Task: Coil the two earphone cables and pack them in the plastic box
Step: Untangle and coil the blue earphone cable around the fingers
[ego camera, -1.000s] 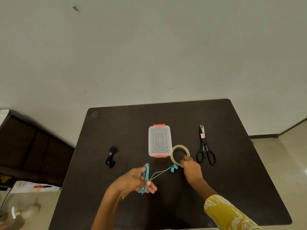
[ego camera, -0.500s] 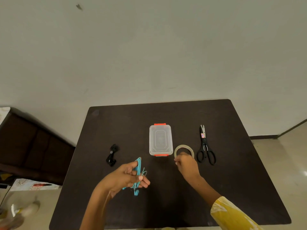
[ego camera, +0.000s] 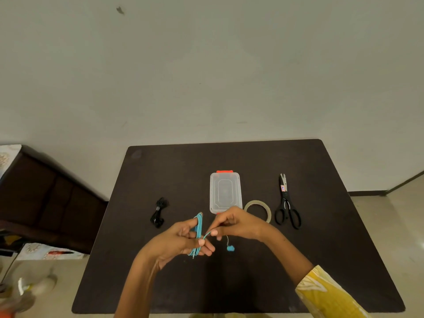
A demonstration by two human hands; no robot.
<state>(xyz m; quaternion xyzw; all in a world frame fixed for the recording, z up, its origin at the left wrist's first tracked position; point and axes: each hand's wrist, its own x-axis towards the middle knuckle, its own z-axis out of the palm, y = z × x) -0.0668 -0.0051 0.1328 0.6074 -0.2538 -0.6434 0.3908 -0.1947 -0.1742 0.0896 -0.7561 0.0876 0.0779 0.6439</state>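
A blue earphone cable (ego camera: 198,228) is looped lengthwise around the fingers of my left hand (ego camera: 181,241), which grips the coil above the dark table (ego camera: 321,260). My right hand (ego camera: 236,223) pinches the cable's loose end just right of the coil, and the blue earbuds (ego camera: 230,248) dangle below it. A black earphone cable (ego camera: 158,213) lies bundled on the table to the left. The clear plastic box (ego camera: 224,191) with orange latches sits shut just beyond my hands.
A roll of clear tape (ego camera: 258,210) lies flat right of the box, partly behind my right hand. Black scissors (ego camera: 286,203) lie farther right. A dark wooden cabinet (ego camera: 34,198) stands left of the table.
My right hand left the tape roll and came left to pinch the blue cable's loose end. My left hand kept the coil and lifted it toward the centre.
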